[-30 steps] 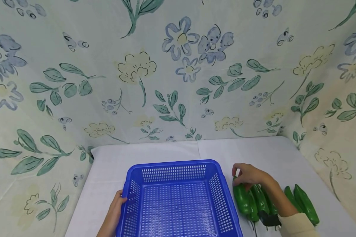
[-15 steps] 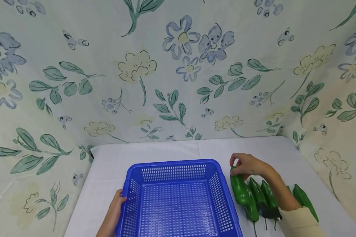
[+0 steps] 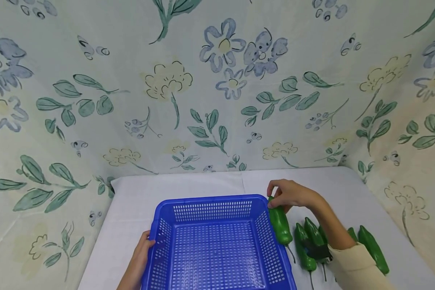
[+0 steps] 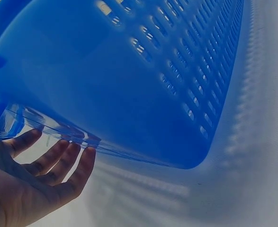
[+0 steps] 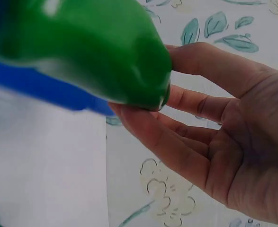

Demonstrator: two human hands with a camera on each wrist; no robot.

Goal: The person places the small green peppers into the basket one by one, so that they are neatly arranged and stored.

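Note:
A blue plastic basket [image 3: 217, 249] with slotted walls stands on the white-covered table, and no item shows inside it. My left hand [image 3: 143, 249] grips its left side, the thumb over the rim; in the left wrist view the fingers [image 4: 82, 165] curl against the outer wall. My right hand [image 3: 293, 194] pinches a green pepper [image 3: 280, 225] by its pointed end, between thumb and fingers. That pepper hangs over the basket's right rim, its stem toward me. In the right wrist view the pepper [image 5: 96, 52] fills the upper left.
Several more green peppers [image 3: 304, 247] lie on the table right of the basket, partly hidden by my right forearm. Another pepper [image 3: 374, 249] lies farther right. A flower-patterned cloth [image 3: 217, 92] rises behind the table [image 3: 188, 185] and along its sides.
My right hand has lifted the pepper from the group and carried it left, up to the basket's right rim. The left hand and the basket have stayed in place.

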